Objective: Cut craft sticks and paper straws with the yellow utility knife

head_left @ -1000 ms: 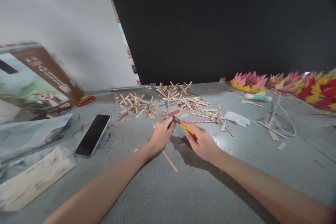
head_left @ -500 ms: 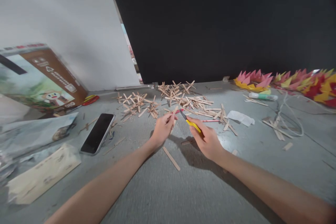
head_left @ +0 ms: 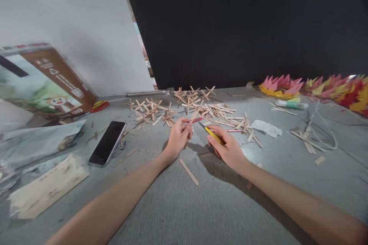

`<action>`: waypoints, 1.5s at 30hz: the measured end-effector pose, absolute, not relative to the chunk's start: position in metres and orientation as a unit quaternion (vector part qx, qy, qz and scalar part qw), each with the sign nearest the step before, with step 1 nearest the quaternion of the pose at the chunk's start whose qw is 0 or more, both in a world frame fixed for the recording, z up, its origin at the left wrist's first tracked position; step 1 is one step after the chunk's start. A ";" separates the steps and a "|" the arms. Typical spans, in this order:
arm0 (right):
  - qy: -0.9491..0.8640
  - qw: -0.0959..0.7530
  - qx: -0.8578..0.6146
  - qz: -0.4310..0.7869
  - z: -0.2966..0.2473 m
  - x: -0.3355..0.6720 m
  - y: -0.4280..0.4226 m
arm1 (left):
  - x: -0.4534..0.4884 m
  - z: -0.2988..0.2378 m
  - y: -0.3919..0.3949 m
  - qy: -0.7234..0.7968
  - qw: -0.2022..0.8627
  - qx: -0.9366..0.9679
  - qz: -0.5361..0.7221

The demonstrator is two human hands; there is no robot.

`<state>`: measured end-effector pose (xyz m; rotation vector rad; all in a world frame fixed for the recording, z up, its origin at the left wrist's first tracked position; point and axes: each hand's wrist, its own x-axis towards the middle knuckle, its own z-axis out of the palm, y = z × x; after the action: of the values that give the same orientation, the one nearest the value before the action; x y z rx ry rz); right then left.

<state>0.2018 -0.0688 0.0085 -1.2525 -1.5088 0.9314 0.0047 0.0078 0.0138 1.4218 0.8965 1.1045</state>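
Pinched in the fingers of my left hand (head_left: 178, 138) is a small wooden craft stick (head_left: 194, 115), with a thin red piece (head_left: 197, 120) sticking out to the right beside it. My right hand (head_left: 228, 149) is closed around a yellow utility knife (head_left: 212, 134), its dark blade angled up and left towards the red piece. Whether blade and red piece touch, I cannot tell. Beyond my hands lies a heap of craft sticks (head_left: 215, 110), with several crossed-stick pieces (head_left: 149, 110) to its left. One loose stick (head_left: 189, 172) lies nearer me.
On the left are a phone (head_left: 107, 143), plastic packets (head_left: 48, 187) and a printed box (head_left: 67, 84). To the right lie a white paper scrap (head_left: 266, 128), a glue stick (head_left: 291, 104), a white cable (head_left: 335, 138) and folded paper pieces (head_left: 281, 86). A black panel (head_left: 244, 26) stands behind.
My right hand has turned the knife slightly, and its ribbed upper side now shows. My left hand keeps hold of the stick. The view has shifted a little.
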 end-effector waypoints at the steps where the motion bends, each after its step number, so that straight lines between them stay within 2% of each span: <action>1: -0.608 0.463 -0.511 0.393 0.009 0.202 -0.069 | 0.005 0.014 0.007 0.377 0.533 0.598 0.465; 11: -0.575 0.472 -0.513 0.428 0.009 0.201 -0.065 | 0.005 0.012 0.005 0.379 0.531 0.608 0.453; 18: -0.583 0.461 -0.521 0.420 0.010 0.201 -0.066 | 0.005 0.011 0.002 0.397 0.457 0.654 0.453; 24: -0.552 0.458 -0.512 0.472 0.012 0.200 -0.066 | 0.004 0.008 0.002 0.410 0.423 0.675 0.443; 45: -0.454 0.431 -0.374 0.684 0.019 0.204 -0.062 | 0.008 0.002 0.005 0.412 0.431 0.691 0.408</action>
<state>0.2035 -0.0617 0.0187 -0.9327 -1.1325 1.7063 0.0082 0.0052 0.0023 1.7235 1.0271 1.0171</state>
